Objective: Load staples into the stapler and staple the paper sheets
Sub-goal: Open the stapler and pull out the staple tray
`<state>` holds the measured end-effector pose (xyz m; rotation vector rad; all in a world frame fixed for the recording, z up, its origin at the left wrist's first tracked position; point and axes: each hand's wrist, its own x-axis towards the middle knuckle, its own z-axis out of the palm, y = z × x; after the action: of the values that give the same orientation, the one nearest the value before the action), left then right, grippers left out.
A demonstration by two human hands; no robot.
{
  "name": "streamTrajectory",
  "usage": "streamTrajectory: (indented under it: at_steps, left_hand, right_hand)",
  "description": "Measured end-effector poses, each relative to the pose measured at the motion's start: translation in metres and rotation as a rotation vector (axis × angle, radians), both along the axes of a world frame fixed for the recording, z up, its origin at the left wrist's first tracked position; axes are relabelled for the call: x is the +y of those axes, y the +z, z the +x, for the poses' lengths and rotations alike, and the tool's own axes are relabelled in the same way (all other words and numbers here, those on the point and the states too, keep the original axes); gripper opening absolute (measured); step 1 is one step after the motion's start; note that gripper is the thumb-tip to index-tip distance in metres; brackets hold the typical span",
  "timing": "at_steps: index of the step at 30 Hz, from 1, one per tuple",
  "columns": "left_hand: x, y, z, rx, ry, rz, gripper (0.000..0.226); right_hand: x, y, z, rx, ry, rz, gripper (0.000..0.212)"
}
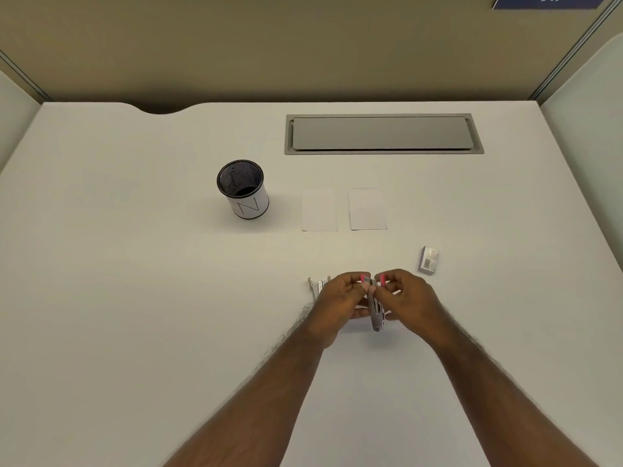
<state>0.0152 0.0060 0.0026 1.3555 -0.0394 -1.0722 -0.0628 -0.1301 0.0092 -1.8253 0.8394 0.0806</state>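
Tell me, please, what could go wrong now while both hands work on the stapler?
1. The staple strip is pinched only by fingertips above the open stapler; it may slip or break apart.
2. Fingers sit close to the mechanism, so a snap shut might pinch them.
3. The two paper sheets lie apart, not yet stacked; they may get stapled misaligned.

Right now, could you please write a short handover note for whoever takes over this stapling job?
Left hand and right hand: both pinch the small silver metal stapler just above the white desk.
Two white paper sheets lie apart, unstapled, beyond the hands.
Small grey staple box sits right of the hands.
Loading appears under way; whether staples are in, I cannot tell.
Left: finish loading, stack sheets, staple.
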Motion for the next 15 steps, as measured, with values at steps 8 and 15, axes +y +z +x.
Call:
streamTrajectory:
  at_steps: [8, 15]
  left_hand:
    - [0.004, 0.015, 0.0, 0.074, -0.027, -0.086, 0.024]
    - [0.005, 0.022, 0.007, 0.068, -0.06, -0.079, 0.02]
  right_hand:
    - [-0.007, 0.029, 0.001, -0.034, 0.059, 0.058, 0.011]
    - [-0.007, 0.037, 0.001, -0.052, 0.098, 0.101, 0.007]
